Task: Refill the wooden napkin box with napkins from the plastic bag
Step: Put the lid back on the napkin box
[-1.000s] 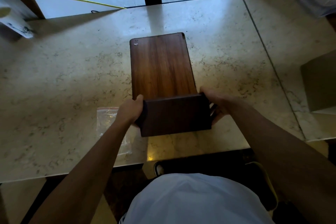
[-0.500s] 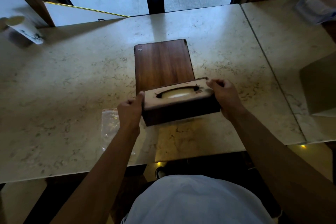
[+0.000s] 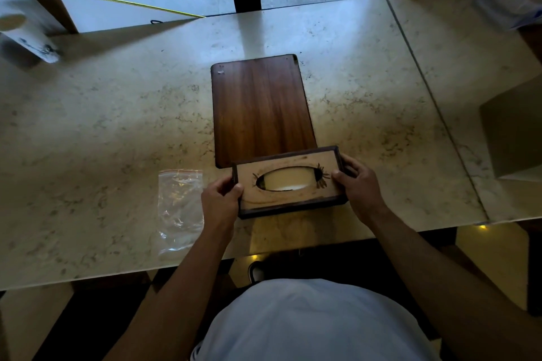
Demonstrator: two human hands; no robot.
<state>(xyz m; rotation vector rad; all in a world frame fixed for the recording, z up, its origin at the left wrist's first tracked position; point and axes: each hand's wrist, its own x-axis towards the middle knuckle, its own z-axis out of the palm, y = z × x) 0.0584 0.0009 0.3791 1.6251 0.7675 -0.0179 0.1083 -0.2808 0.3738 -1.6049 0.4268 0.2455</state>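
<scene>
The wooden napkin box (image 3: 289, 182), which a second ago showed only its dark side wall, now presents its pale top panel with the oval slot (image 3: 286, 180) fully upward (half a second ago still tilted). The left hand (image 3: 220, 200) and right hand (image 3: 359, 184) have shifted from the side walls to the short ends.
</scene>
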